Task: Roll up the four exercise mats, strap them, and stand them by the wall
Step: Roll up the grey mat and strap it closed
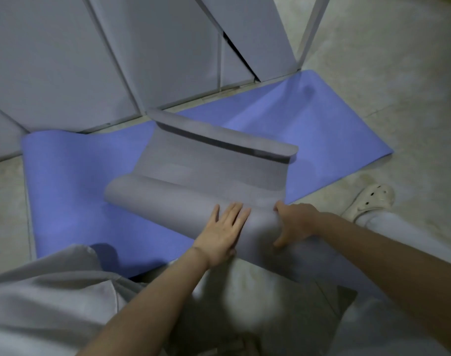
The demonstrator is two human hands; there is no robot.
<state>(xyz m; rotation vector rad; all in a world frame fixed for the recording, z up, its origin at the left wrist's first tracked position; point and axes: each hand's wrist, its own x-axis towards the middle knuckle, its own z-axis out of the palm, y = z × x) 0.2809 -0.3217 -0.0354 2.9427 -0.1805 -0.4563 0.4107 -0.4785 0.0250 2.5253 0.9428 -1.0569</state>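
Observation:
A grey exercise mat [209, 173] lies across a flat blue mat [73, 191]. Its near end is wound into a thick roll [168, 201], and its far end curls up by itself near the wall. My left hand [223, 232] presses flat on the roll with straight fingers. My right hand [293, 222] grips the roll's right end, fingers curled over the top and thumb on the near side. No strap is visible.
Grey wall panels [65, 60] rise behind the mats, with white framing between them. Pale tiled floor [386, 86] spreads to the right. My legs in light trousers fill the foreground, and my foot in a white clog [370, 201] rests right of the mats.

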